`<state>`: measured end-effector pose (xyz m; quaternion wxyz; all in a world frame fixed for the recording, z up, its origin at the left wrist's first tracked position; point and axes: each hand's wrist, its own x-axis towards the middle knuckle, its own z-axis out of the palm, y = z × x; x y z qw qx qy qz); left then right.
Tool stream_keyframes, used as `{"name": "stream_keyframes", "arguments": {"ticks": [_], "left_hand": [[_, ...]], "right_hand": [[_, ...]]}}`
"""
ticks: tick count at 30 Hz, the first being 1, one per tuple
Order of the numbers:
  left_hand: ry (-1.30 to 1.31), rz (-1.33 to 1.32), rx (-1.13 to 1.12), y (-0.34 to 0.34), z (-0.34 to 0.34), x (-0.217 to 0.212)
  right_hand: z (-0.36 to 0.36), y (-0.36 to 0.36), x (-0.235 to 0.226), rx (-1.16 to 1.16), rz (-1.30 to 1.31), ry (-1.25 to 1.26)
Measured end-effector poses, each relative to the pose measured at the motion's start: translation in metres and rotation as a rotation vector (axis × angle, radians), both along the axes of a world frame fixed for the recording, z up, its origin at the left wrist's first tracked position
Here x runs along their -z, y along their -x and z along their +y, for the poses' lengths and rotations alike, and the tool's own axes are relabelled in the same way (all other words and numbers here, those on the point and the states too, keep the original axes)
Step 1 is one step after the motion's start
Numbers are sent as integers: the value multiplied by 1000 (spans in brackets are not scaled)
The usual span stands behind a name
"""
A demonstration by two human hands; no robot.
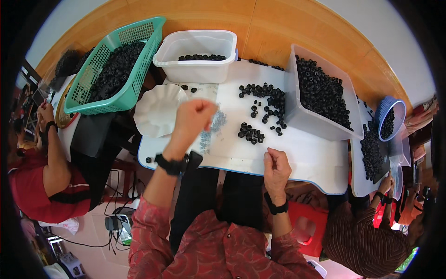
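My left hand (pixel 194 120) is raised over the left part of the white table (pixel 306 158), slightly blurred, its fingers curled in toward the thumb. Beneath and beside it lie tiny grey pieces (pixel 218 122), and a white scalloped dish (pixel 155 114) stands just to its left. At the table's near edge my right hand (pixel 277 168) is closed, thumb against bent fingers. Whatever either hand holds is hidden or too small to make out. A small cluster of black round parts (pixel 251 135) lies beyond my right hand, with a larger loose spread (pixel 274 100) farther back.
A grey bin (pixel 290 111) heaped with black parts stands on the right. At the back are a white tub (pixel 195 72) and a green basket (pixel 104 108), both holding black parts. People sit on both sides; a blue basket (pixel 384 116) is at far right. Cables (pixel 111 232) trail at lower left.
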<state>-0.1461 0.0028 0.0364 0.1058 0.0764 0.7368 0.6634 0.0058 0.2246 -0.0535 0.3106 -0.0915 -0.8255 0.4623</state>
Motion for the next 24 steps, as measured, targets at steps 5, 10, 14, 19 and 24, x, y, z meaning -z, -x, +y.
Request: {"name": "stream_keyframes", "arguments": {"ticks": [5,10,14,19,24], "left_hand": [[387,398,-113,-43,1,57],[518,440,-189,-50,9,66],[561,492,-230,-50,15,68],[633,527,-246,-51,20,70],[659,588,-268,-55,23,64]], "right_hand": [[-2,-1,-1,-17,-1,-25],[-2,-1,-2,-22,-3,-11],[-3,0,-3,-32,34,-33],[-2,1,-3,-34,53,-47],[-2,0,-5,-37,45,-41]]}}
